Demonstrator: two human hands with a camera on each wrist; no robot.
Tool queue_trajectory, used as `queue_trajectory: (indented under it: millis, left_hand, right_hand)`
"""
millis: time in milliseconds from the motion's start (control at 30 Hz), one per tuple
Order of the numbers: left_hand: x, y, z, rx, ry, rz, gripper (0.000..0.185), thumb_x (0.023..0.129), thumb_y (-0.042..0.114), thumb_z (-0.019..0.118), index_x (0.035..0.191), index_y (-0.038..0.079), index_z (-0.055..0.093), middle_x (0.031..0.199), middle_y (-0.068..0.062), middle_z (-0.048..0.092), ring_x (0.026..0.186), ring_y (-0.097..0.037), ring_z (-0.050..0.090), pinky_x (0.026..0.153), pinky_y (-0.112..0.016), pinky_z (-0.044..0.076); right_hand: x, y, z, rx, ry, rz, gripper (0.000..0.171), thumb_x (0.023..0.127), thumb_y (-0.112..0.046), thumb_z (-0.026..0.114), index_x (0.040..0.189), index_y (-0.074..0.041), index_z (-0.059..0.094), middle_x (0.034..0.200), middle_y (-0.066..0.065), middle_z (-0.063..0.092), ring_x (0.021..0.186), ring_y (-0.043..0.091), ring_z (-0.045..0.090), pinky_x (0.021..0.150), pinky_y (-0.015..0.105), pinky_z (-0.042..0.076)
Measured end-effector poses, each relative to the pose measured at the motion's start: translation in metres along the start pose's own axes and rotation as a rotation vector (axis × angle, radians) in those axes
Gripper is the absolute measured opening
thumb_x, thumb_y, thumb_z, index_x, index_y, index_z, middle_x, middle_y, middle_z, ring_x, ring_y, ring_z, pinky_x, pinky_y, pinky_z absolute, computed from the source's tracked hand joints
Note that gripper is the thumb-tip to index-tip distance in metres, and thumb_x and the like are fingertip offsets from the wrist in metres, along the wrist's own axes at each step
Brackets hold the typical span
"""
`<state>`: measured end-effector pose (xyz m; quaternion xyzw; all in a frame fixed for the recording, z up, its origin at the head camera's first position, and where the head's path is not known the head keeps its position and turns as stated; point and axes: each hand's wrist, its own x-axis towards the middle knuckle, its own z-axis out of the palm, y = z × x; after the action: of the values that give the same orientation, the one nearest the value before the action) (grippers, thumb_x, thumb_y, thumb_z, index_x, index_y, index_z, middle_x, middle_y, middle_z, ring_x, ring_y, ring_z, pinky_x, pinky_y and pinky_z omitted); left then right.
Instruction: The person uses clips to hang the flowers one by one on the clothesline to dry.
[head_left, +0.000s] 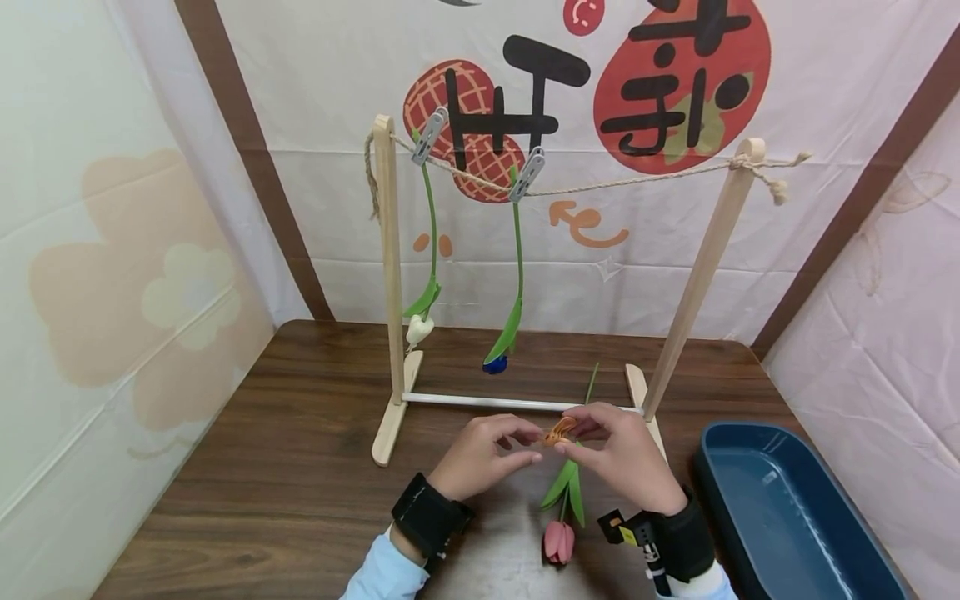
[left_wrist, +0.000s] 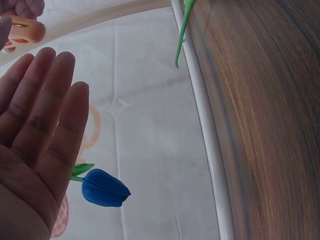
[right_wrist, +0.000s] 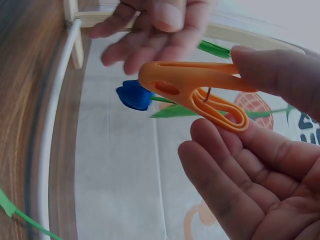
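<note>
An orange clothespin [right_wrist: 175,80] is pinched in my right hand [head_left: 622,454], thumb on one handle and fingers under the other. My left hand [head_left: 487,454] is close by at the clothespin's nose end, its fingers loosely extended and holding nothing. Below the hands a pink tulip [head_left: 558,542] lies on the table, bloom toward me, its stem partly hidden by the right hand. A blue tulip [left_wrist: 105,188] and a white flower [head_left: 419,328] hang bloom down from a rope [head_left: 615,181], each fixed by a grey clothespin, left [head_left: 430,136] and middle [head_left: 527,175].
The rope spans two wooden posts, left [head_left: 392,267] and right [head_left: 701,283], joined low by a white rod [head_left: 480,402]. A dark blue tray [head_left: 817,467] stands on the right of the brown table [head_left: 247,467]. Printed cloth [head_left: 330,75] hangs behind.
</note>
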<state>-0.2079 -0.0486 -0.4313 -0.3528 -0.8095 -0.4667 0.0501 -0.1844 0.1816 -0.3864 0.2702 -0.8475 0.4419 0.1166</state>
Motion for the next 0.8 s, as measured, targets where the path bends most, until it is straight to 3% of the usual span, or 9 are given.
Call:
queue_trajectory:
  millis: [100, 200, 400, 533, 667, 800]
  left_hand:
    - [0.000, -0.001, 0.000, -0.002, 0.008, -0.019, 0.025, 0.089, 0.023, 0.073, 0.110, 0.010, 0.070, 0.102, -0.005, 0.070, 0.087, -0.014, 0.066, 0.073, -0.029, 0.053]
    - [0.000, -0.001, -0.001, 0.004, 0.011, -0.029, 0.025, 0.089, 0.025, 0.072, 0.111, 0.012, 0.070, 0.102, -0.003, 0.070, 0.086, -0.011, 0.065, 0.073, -0.031, 0.054]
    - [0.000, -0.003, 0.000, 0.033, 0.025, -0.030, 0.023, 0.089, 0.024, 0.073, 0.109, 0.013, 0.071, 0.100, 0.001, 0.070, 0.084, -0.005, 0.063, 0.072, -0.027, 0.053]
    - [-0.001, -0.003, 0.002, 0.043, 0.032, -0.022, 0.022, 0.088, 0.021, 0.074, 0.108, 0.011, 0.071, 0.098, 0.000, 0.071, 0.082, -0.005, 0.064, 0.072, -0.025, 0.052]
    - [0.000, -0.005, 0.002, 0.041, 0.034, -0.023, 0.021, 0.089, 0.020, 0.073, 0.107, 0.011, 0.072, 0.097, 0.000, 0.071, 0.082, -0.004, 0.063, 0.071, -0.028, 0.053]
    - [0.001, -0.006, 0.002, 0.045, 0.037, -0.023, 0.020, 0.089, 0.020, 0.073, 0.107, 0.011, 0.072, 0.097, 0.003, 0.070, 0.083, -0.004, 0.063, 0.071, -0.032, 0.054]
  right_hand:
    - [-0.005, 0.035, 0.001, 0.115, 0.057, -0.056, 0.036, 0.084, -0.015, 0.078, 0.117, -0.009, 0.067, 0.099, 0.002, 0.067, 0.084, 0.013, 0.066, 0.069, 0.027, 0.053]
    - [-0.008, 0.055, -0.005, 0.218, 0.093, -0.049, 0.036, 0.087, -0.012, 0.075, 0.122, -0.009, 0.064, 0.102, 0.006, 0.067, 0.087, 0.014, 0.066, 0.071, 0.025, 0.052]
    - [-0.007, 0.026, -0.035, 0.246, 0.165, 0.226, 0.033, 0.089, -0.018, 0.073, 0.117, -0.001, 0.066, 0.099, 0.011, 0.068, 0.085, 0.019, 0.067, 0.070, 0.027, 0.054]
    - [-0.007, 0.030, -0.050, 0.270, 0.211, 0.366, 0.036, 0.090, -0.019, 0.072, 0.117, 0.004, 0.065, 0.098, 0.007, 0.069, 0.085, 0.013, 0.065, 0.072, 0.023, 0.053]
    - [-0.010, 0.041, -0.060, 0.269, 0.267, 0.419, 0.038, 0.090, -0.022, 0.072, 0.117, 0.005, 0.065, 0.095, 0.003, 0.070, 0.082, 0.012, 0.067, 0.074, 0.025, 0.053]
    - [-0.013, 0.048, -0.067, 0.270, 0.291, 0.429, 0.040, 0.091, -0.025, 0.071, 0.118, 0.004, 0.064, 0.094, 0.008, 0.071, 0.080, 0.015, 0.068, 0.076, 0.026, 0.053]
